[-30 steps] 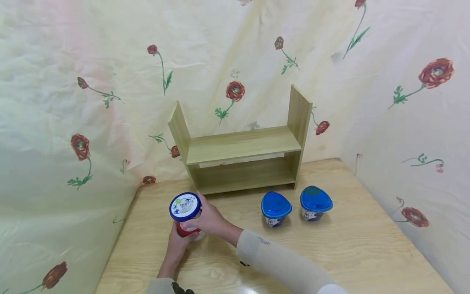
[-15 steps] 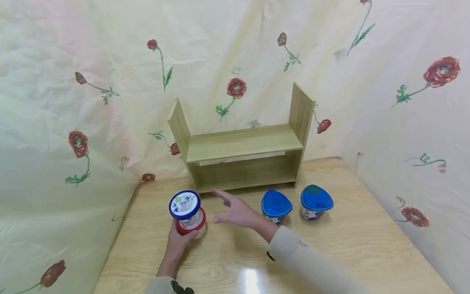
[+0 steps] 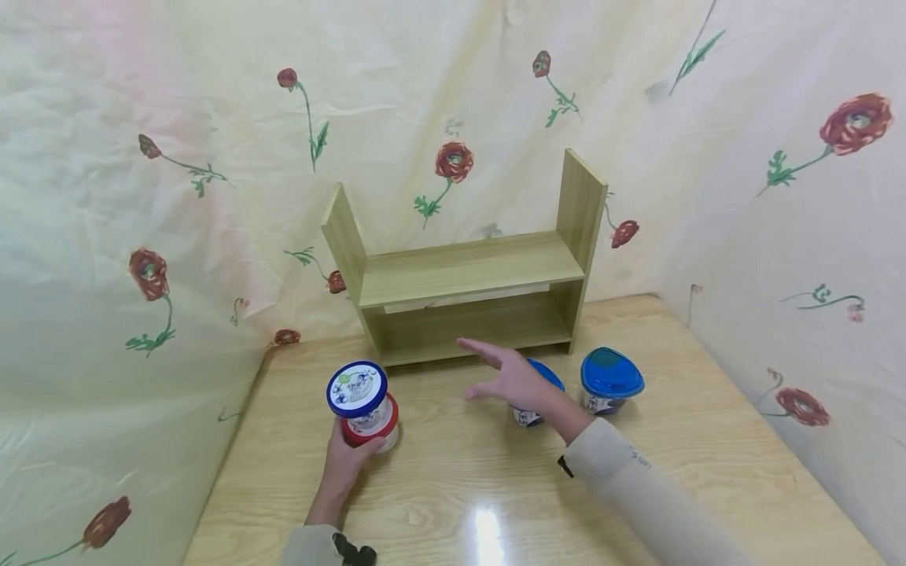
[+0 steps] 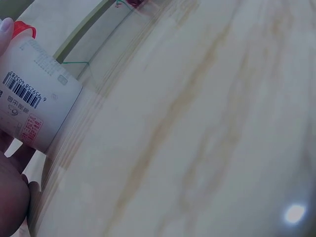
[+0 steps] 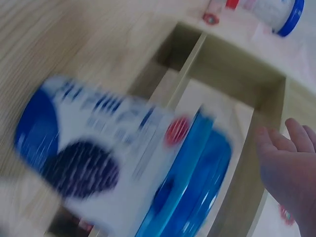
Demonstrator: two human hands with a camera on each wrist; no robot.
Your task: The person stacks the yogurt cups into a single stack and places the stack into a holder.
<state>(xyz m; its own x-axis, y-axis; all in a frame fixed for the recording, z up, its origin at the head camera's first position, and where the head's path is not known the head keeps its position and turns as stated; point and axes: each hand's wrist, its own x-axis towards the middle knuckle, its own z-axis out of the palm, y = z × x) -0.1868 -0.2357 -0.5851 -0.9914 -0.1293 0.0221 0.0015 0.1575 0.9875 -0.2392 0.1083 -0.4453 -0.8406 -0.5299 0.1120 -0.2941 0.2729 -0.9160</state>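
My left grip [image 3: 345,464] was closed round the red-lidded tub [image 3: 388,436], lower left of the frame. The round blue-lidded tub [image 3: 357,389] sat on top; I judged that stacking step done. My right grip [image 3: 515,385], spread and unloaded, partly covered the nearer cup [image 3: 527,417], right of centre. It and the far-right cup [image 3: 611,379] stood separately on the desk [image 3: 432,495], apparently left to stack.

Blue-lidded tub [image 5: 123,153], blurred; right hand [image 5: 291,168] apart
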